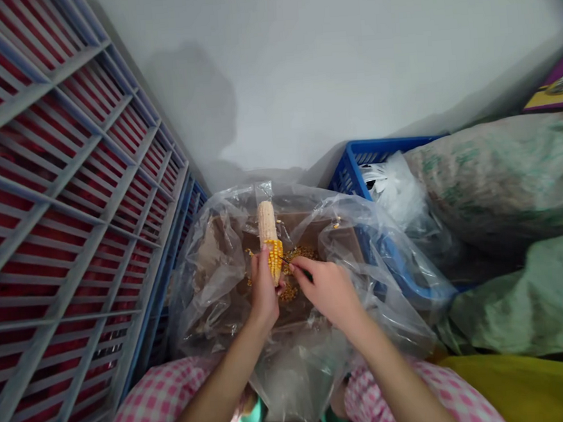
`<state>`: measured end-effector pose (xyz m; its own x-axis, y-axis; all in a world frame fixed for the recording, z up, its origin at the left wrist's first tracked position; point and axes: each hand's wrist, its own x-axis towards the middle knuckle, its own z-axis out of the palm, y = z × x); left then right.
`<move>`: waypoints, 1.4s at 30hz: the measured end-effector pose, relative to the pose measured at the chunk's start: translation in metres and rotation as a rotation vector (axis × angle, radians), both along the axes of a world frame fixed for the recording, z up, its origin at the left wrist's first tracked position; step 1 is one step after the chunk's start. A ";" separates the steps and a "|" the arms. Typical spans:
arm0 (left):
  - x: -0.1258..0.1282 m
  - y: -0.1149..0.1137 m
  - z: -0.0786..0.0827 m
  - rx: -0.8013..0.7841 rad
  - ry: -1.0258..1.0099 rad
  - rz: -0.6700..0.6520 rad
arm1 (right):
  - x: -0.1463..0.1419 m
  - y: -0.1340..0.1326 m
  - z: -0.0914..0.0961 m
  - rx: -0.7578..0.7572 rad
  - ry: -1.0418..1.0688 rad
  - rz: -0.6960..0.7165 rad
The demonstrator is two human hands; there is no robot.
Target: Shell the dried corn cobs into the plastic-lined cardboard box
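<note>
- Left arm: I log a bare forearm entering from the bottom edge, left of centre, and rising towards mid-frame. The wrist is straight.
- Left hand point(264, 296): the back faces the camera. The fingers are wrapped firmly around the lower end of a corn cob point(268, 237), which is held upright.
- Right arm: I log a bare forearm entering from the bottom right, angled up and to the left. The wrist is slightly bent.
- Right hand point(328, 291): the back faces up and the fingers are curled. The fingertips are pinched on a thin dark implement point(301, 271); I cannot tell what kind.
- Spacing: the hands are just beside each other, and the right fingertips reach the cob's lower end.
</note>
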<state>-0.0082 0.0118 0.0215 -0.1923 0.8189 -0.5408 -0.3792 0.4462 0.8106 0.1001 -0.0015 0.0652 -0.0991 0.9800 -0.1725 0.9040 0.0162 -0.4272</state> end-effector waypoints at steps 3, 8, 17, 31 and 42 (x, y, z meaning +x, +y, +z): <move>-0.002 0.002 -0.002 0.020 0.051 -0.024 | 0.002 0.001 0.004 -0.033 -0.030 0.015; -0.001 0.000 -0.003 0.096 0.257 -0.169 | 0.016 0.008 0.007 -0.063 0.000 0.043; 0.001 -0.005 -0.011 0.076 0.319 -0.097 | -0.020 -0.009 -0.025 -0.036 0.214 -0.236; -0.003 0.001 0.000 0.008 0.105 0.014 | -0.007 0.006 -0.017 -0.030 0.310 -0.138; -0.005 0.003 0.003 0.046 0.136 -0.114 | 0.012 0.012 -0.001 -0.112 0.319 0.002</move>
